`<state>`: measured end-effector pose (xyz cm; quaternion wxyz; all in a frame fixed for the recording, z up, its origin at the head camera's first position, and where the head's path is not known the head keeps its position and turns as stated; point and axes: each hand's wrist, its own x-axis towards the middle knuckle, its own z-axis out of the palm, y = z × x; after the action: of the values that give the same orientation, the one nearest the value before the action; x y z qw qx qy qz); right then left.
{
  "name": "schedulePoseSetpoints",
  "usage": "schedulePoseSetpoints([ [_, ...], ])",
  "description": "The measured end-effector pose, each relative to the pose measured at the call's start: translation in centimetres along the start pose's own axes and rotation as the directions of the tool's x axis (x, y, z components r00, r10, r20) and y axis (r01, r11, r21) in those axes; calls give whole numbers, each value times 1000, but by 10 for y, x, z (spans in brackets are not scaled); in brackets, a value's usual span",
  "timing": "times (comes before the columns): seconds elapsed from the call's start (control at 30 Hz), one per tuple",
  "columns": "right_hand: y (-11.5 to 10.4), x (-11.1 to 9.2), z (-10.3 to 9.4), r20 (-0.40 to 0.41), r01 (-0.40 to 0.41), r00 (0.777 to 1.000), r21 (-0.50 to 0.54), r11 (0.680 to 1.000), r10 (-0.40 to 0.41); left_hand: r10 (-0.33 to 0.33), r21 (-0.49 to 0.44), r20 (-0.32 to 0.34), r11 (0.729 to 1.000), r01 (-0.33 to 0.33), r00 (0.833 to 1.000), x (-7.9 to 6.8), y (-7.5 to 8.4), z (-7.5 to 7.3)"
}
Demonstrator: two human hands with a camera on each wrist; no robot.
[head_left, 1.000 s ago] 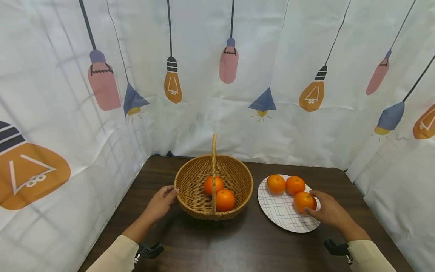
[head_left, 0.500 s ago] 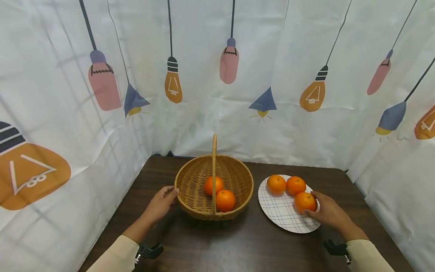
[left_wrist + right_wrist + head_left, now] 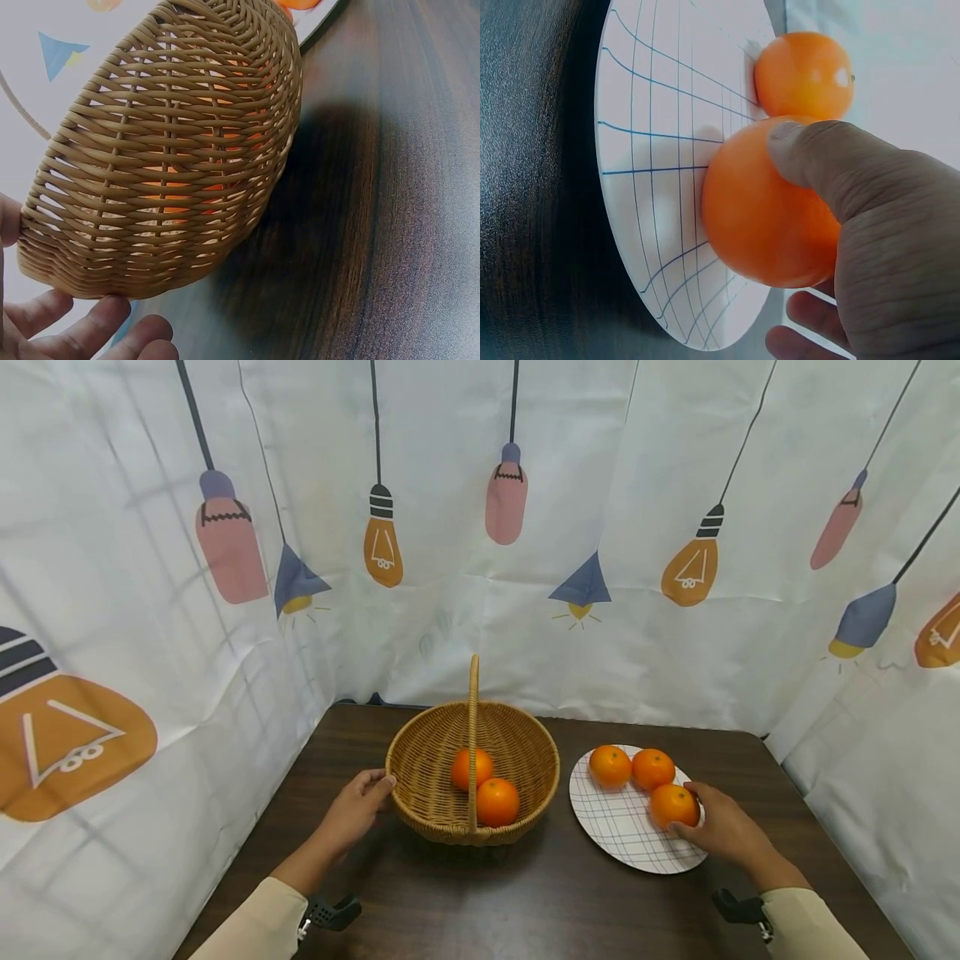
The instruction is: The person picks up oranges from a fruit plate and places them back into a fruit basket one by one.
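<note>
A wicker basket (image 3: 422, 772) with a tall arched handle stands left of centre in the head view, two oranges (image 3: 497, 802) inside it. My left hand (image 3: 356, 814) holds the basket's left rim, thumb on top and fingers (image 3: 96, 322) against the outer side. On the right lies a round white plate (image 3: 617, 833) with a blue grid, bearing three oranges. My right hand (image 3: 726, 828) grips the nearest orange (image 3: 769, 210) between thumb and fingers, and that fruit still rests on the plate. Its other fingers are partly hidden behind the orange in the right wrist view.
Both things stand on a dark wood-grain table (image 3: 487, 902). White curtains (image 3: 465, 618) printed with lamps and bulbs enclose the back and sides. Two more oranges (image 3: 610, 767) sit at the plate's far edge. Bare tabletop lies in front of the basket.
</note>
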<state>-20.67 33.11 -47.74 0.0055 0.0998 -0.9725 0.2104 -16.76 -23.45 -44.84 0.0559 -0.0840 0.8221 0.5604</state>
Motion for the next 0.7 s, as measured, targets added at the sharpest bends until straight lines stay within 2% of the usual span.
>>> schedulePoseSetpoints([
  [0.37,-1,-1,2,2,8,1000,44,999,-8,2,-3,-9,1000,-2,1000,2,-2,0],
  [0.7,-6,-4,0,-21,29,999,41,999,-28,11,-1,-6,1000,-11,1000,0,-3,0],
])
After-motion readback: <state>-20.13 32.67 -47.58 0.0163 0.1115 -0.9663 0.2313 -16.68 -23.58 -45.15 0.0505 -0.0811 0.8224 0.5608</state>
